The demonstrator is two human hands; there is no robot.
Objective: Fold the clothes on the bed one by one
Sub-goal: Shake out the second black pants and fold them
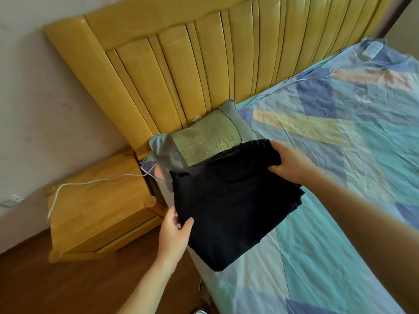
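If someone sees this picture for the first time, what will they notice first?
First, the folded black garment in the middle, held over the bed edge by both hands: the left hand pinches its near corner, the right hand grips its far side. Then the yellow wooden headboard behind, and the green pillow against it.

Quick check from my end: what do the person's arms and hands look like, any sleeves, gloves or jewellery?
Both forearms are bare as far as the frame shows, with no sleeves in view. The left hand and right hand wear no gloves, and no rings, watch or bracelet are visible.

Yellow headboard (204, 64), wooden nightstand (95, 211)
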